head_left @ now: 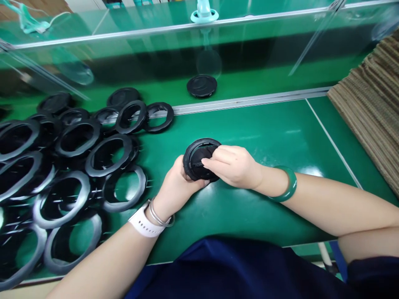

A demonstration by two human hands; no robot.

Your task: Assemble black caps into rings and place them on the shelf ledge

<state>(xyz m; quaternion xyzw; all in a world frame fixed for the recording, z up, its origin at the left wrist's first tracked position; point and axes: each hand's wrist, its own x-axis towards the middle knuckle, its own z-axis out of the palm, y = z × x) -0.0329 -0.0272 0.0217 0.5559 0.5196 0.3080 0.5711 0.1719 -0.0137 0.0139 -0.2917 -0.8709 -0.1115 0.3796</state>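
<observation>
Two hands on one black ring [188, 162], held up just above the green bench mat [274, 137], right of the pile of black rings [77, 141]. Your left hand [176, 187] is clenched around the ring's lower left edge. Your right hand [232, 166] is also closed, its fingers [218, 155] pressing on a dark insert [202, 154] in the ring's opening. Exact fit between insert and ring: can't tell, your fingers cover too much.

Risks: uneven pressure from your right hand could seat the insert crooked or fold the ring's lip. A hard push could twist the ring out of your left hand, and it could then drop or roll into the pile.

Orientation: the ring is round, so no long axis, only a central axis through the opening. It stands tilted, near on edge, with that axis running roughly toward your right hand. The face with the insert points that way too, angled slightly up.
</observation>
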